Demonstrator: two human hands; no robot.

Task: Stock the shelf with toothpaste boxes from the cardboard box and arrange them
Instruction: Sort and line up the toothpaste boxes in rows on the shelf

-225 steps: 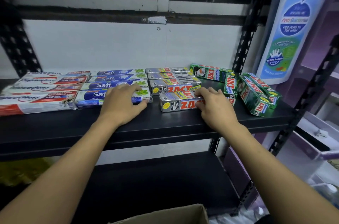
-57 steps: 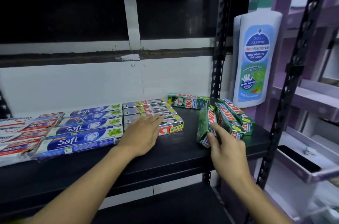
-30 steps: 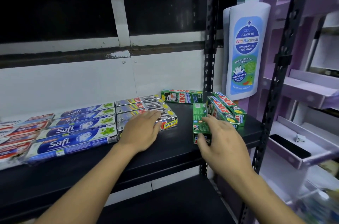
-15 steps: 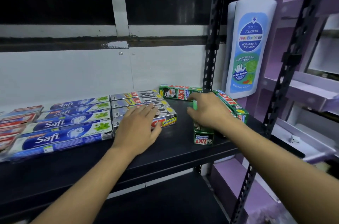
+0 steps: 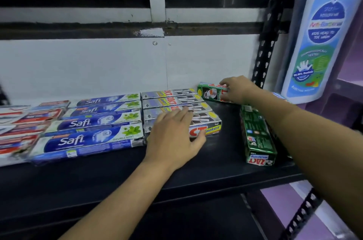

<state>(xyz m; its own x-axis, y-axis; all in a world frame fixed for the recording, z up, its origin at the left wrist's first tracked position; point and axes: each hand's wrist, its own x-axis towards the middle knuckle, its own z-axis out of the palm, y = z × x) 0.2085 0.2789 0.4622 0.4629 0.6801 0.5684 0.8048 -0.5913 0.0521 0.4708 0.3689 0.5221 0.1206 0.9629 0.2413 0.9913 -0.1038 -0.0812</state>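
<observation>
On the black shelf lie rows of toothpaste boxes. My left hand rests flat, fingers straight, on the front silver Zact boxes. My right hand reaches to the back of the shelf and grips a green Zact box lying crosswise by the wall. Another green Zact box lies lengthwise near the shelf's right end, just left of my right forearm. Blue Safi boxes fill the row left of the silver ones. The cardboard box is out of sight.
Red and white toothpaste boxes lie at the far left. A large white body-wash bottle display stands at the right beside the black perforated upright. Purple shelving is further right. A white wall backs the shelf.
My right hand has left the lengthwise green box and moved back to grip the crosswise green box by the wall. My left hand stays on the silver boxes.
</observation>
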